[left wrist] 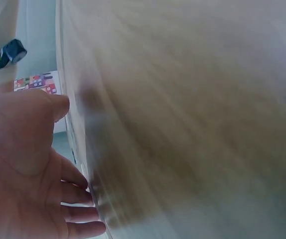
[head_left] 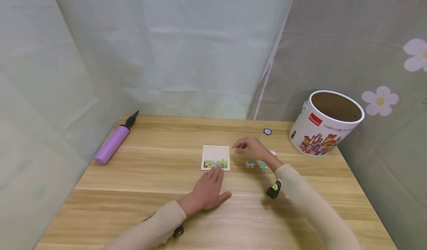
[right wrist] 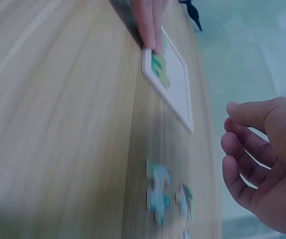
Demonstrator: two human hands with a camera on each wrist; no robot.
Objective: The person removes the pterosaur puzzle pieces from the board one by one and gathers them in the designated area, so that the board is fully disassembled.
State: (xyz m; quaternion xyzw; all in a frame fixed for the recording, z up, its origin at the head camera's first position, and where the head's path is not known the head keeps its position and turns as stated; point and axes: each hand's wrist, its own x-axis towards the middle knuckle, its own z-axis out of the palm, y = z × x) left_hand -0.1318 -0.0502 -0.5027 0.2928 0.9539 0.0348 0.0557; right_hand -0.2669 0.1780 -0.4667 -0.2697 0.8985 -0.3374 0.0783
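A small square jigsaw tray (head_left: 216, 153) lies on the wooden table, its bottom strip filled with green puzzle pieces (head_left: 209, 164). My left hand (head_left: 207, 190) lies flat, straight fingertips resting on the tray's lower edge and thumb spread out to the right. Just right of the tray, my right hand (head_left: 251, 149) hovers above the table. In the right wrist view its fingers (right wrist: 237, 181) are loosely bent, with nothing between them and the thumb. Loose puzzle pieces (head_left: 250, 164) lie below that hand; its wrist partly hides others.
A white toy-block bucket (head_left: 305, 133) stands at the table's back right. Near it lies a dark round chip (head_left: 267, 131). A purple hand pump (head_left: 112, 144) rests along the left edge. Pale curtains (head_left: 200, 57) hang behind the table.
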